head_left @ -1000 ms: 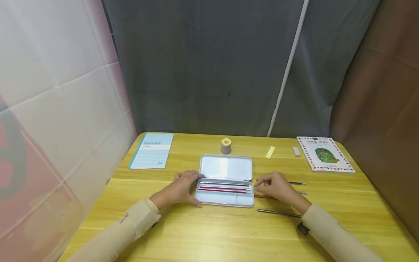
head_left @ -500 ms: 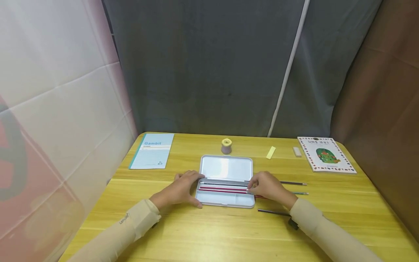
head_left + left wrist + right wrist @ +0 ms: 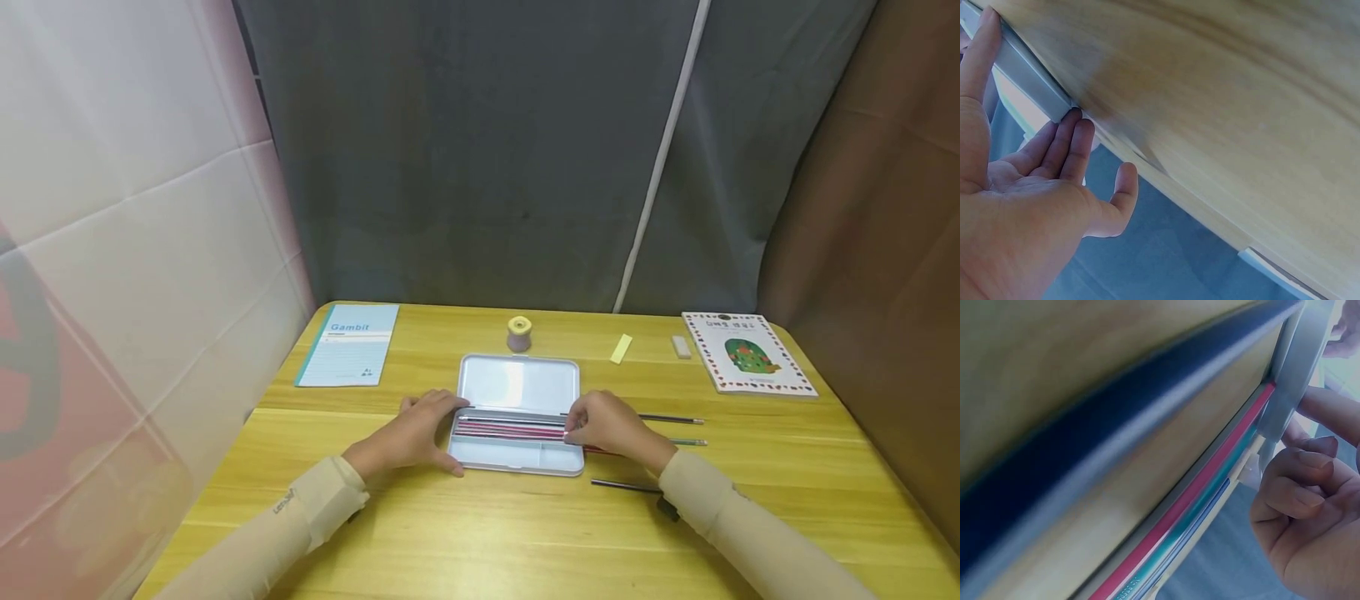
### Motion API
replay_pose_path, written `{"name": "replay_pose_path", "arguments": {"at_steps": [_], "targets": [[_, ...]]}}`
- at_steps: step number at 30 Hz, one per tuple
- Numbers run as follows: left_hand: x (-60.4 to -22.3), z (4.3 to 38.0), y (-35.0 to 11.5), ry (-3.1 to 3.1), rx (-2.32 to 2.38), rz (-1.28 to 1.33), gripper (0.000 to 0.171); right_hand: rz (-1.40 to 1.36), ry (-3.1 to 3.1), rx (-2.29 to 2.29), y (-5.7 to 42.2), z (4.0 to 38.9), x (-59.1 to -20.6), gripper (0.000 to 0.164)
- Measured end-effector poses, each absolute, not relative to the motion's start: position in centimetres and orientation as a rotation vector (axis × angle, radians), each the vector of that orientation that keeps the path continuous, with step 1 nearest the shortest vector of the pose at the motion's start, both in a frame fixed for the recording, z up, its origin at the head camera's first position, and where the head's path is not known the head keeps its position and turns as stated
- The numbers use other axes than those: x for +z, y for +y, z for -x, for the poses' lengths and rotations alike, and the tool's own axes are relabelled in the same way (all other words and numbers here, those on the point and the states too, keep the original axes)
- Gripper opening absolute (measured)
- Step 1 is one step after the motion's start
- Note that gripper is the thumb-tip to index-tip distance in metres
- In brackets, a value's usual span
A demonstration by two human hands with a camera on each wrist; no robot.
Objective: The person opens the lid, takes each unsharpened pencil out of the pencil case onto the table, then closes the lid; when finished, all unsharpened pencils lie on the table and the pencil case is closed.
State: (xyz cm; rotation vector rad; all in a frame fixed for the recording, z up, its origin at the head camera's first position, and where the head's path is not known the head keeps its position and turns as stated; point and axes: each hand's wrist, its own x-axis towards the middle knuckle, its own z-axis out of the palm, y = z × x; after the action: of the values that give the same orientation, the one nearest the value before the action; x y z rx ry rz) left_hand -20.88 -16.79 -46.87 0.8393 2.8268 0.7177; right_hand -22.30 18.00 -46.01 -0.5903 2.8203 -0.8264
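The white pencil case (image 3: 517,383) lies with its lid raised back on the table. Several red and dark pencils (image 3: 510,430) lie side by side in its rear compartment. My left hand (image 3: 416,429) holds the case's left end, thumb at the front corner, index finger near the hinge. The left wrist view shows its fingertips against the case's edge (image 3: 1032,81). My right hand (image 3: 611,423) reaches over the case's right end and pinches the ends of the red pencils; its fingertips are partly hidden. In the right wrist view its other fingers (image 3: 1300,481) are curled outside the case.
Right of the case lie loose pencils, among them a dark one (image 3: 675,419), a green one (image 3: 688,442) and a nearer dark one (image 3: 624,485). Behind stand a yellow-topped sharpener-like object (image 3: 518,335), a yellow strip (image 3: 621,349), a white eraser (image 3: 681,347), a notebook (image 3: 348,346) and a picture book (image 3: 748,354).
My right hand has moved left from the case's right end to over the pencils' ends. The red pencils have shifted slightly apart. The left hand has stayed put.
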Motion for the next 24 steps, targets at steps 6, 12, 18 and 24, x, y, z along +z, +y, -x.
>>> {"name": "replay_pose_path", "arguments": {"at_steps": [6, 12, 18, 24], "targets": [[-46.79, 20.88, -16.77, 2.831, 0.720, -0.841, 0.105, 0.556, 2.802, -0.815, 17.87, 22.60, -45.93, 0.019], [-46.72, 20.84, -16.79, 2.831, 0.727, -0.846, 0.105, 0.541, 2.794, -0.805, 17.68, 22.82, -45.98, 0.021], [-46.70, 20.85, -16.77, 2.828, 0.730, -0.837, 0.105, 0.565, 2.773, -0.831, 17.82, 22.82, -46.08, 0.020], [-46.70, 20.81, -16.79, 2.825, 0.732, -0.827, 0.105, 0.623, 2.761, -0.879, 18.15, 22.72, -46.16, 0.016]]}}
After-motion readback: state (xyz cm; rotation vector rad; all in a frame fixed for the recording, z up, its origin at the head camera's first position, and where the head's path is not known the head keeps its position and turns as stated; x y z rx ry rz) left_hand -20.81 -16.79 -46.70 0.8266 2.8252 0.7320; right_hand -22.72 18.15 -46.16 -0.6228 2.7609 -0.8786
